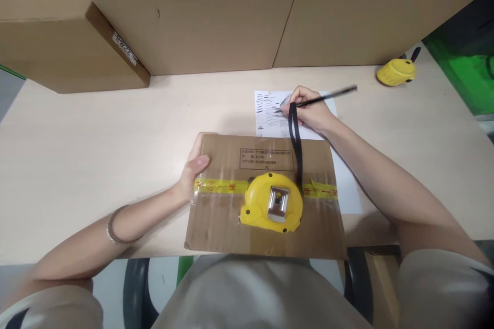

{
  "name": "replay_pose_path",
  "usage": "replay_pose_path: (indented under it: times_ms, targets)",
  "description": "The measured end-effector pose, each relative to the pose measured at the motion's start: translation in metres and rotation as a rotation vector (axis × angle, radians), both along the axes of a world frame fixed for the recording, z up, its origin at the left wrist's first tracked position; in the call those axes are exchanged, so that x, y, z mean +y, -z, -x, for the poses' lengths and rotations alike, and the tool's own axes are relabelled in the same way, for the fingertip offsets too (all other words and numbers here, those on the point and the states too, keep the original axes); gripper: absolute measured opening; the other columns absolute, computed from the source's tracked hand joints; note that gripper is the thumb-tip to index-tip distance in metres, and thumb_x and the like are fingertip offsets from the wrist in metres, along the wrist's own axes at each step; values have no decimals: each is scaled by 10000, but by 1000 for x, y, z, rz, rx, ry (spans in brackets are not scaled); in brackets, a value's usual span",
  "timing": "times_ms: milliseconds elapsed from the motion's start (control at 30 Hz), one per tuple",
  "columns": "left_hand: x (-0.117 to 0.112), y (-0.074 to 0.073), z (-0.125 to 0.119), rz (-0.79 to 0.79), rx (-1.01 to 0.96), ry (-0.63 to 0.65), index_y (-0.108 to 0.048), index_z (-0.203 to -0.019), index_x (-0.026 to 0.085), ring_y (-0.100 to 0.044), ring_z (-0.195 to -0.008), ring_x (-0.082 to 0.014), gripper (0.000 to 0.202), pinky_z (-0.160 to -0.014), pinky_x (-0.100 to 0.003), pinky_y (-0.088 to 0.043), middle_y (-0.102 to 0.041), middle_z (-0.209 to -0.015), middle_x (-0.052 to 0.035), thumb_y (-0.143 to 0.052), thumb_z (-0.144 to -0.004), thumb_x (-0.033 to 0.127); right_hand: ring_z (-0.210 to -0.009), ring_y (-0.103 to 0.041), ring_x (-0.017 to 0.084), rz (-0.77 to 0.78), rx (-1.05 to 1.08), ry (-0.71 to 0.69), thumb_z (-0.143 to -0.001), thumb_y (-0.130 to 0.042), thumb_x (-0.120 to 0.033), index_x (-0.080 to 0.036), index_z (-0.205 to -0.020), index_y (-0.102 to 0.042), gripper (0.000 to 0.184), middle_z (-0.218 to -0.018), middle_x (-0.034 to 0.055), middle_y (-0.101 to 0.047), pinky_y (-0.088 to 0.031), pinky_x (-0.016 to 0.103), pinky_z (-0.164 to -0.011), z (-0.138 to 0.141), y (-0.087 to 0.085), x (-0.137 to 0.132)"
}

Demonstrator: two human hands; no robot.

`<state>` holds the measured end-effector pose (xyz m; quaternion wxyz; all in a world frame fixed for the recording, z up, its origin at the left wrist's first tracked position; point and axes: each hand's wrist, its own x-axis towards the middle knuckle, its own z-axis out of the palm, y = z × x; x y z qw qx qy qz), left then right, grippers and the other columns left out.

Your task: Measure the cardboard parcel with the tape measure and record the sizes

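My left hand (pixel 195 164) grips the left edge of a cardboard box (pixel 219 226), thumb on top and the other fingers hidden behind it. Yellow printed tape runs across the box, and a stamped label shows above the tape. On the box lies a yellow tape measure (pixel 257 200) with a metal clip and a black wrist strap (pixel 296 149) that reaches up to my right hand (pixel 309 108). Between the fingers of that hand is a dark pen (pixel 335 93), its tip at a white paper (pixel 270 126) covered in handwritten marks. The box hides the paper's lower part.
Large cardboard boxes (pixel 224 15) stand along the back of the table (pixel 96 149). Another carton (pixel 65 51) with a white label is at the back left. A second yellow tape measure (pixel 397 72) sits at the back right. Chair armrests (pixel 137 293) show below the table's front edge.
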<state>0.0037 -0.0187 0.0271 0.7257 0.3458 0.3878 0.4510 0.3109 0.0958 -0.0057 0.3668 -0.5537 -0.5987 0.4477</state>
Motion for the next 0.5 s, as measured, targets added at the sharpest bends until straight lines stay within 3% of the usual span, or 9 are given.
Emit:
replay_pose_path:
  times_ms: [167, 367, 500]
  targets:
    - [1, 6, 4, -51, 18, -7, -633, -1100, 271, -741, -1125, -393, 493, -850, -516, -687, -748, -966, -78, -829, -715, 507, -522, -586, 135, 29, 57, -37, -869, -782, -491, -236, -761, -543, 366, -671, 44, -670, -397, 272, -431, 1, -2, -4]
    - [2, 12, 9, -80, 5, -4, -625, -1077, 236, -741, -1117, -385, 483, -887, -500, -680, -740, -1017, -87, -841, -741, 506, -515, -539, 82, 30, 41, -85, -692, -923, -229, -211, -726, -563, 362, -595, -31, -598, -409, 227, -464, 0, -3, -2]
    - [2, 12, 8, -87, -5, 0, -636, -1060, 228, -743, -1095, -373, 471, -882, -486, -677, -737, -998, -76, -841, -750, 517, -493, -504, 74, 22, 36, -102, -708, -925, -236, -207, -694, -531, 396, -569, -39, -555, -377, 224, -448, 0, 1, 0]
